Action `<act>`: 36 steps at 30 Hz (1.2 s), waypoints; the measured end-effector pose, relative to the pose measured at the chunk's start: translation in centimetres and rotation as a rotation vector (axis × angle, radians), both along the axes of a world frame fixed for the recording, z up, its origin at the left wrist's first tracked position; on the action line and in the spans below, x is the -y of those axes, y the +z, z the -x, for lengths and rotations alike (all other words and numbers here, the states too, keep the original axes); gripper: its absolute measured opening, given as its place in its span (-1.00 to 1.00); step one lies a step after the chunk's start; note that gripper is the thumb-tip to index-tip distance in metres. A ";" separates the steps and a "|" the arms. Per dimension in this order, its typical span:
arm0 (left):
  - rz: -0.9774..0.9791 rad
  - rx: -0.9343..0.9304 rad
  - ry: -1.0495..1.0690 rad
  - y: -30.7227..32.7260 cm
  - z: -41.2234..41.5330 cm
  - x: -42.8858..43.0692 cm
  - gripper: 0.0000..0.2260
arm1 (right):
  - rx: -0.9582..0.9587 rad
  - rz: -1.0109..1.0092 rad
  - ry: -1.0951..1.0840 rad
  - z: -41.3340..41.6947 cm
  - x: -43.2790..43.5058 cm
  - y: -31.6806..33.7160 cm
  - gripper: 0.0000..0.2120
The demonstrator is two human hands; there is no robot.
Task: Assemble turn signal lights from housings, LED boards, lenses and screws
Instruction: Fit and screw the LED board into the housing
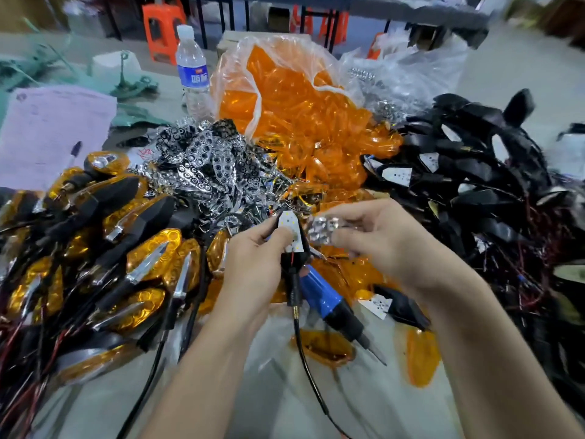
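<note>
My left hand [253,264] grips a black housing [296,267] with a white LED board [289,231] seated in it; my thumb presses on the board. A black cable hangs from the housing's stem toward me. My right hand [370,239] pinches a chrome reflector [321,231] just right of the board, close to it. A blue electric screwdriver [329,307] lies on the table under my hands, its bit pointing lower right.
Finished amber lights [104,248] are piled at the left. A heap of chrome reflectors [205,160] lies behind my hands, a bag of orange lenses [294,112] at centre back, black wired housings [474,185] at the right. A water bottle [193,71] stands at the back.
</note>
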State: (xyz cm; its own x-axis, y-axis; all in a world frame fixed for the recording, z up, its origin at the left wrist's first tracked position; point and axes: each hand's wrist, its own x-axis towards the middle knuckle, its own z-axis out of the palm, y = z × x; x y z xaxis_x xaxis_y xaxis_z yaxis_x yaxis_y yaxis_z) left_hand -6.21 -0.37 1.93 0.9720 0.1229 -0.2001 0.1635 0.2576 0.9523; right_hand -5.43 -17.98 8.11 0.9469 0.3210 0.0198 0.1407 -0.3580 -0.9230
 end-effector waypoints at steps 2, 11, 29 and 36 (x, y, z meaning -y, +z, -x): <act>-0.018 0.009 -0.013 0.0 0.3 0.4 -0.78 | -0.034 0.107 0.121 0.7 0.4 0.4 -0.56; -0.111 0.006 -0.097 -0.2 1.1 0.5 -0.80 | 0.028 0.273 0.065 0.9 -0.3 2.1 -0.83; 0.137 -0.076 -0.200 0.2 2.1 0.4 -0.78 | 0.215 0.252 -0.181 1.4 -1.9 0.4 -0.74; 0.170 -0.059 -0.250 -0.1 2.5 0.6 -0.74 | 0.231 0.292 -0.250 1.8 -2.1 -0.5 -0.71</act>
State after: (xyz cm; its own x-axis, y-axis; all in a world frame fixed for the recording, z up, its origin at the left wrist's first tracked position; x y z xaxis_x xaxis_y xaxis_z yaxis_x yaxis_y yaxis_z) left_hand -8.67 -0.94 1.82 0.9539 -0.1586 -0.2547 0.2959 0.3568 0.8861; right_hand -7.24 -15.93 7.64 0.9775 0.1061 0.1823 0.2070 -0.6483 -0.7327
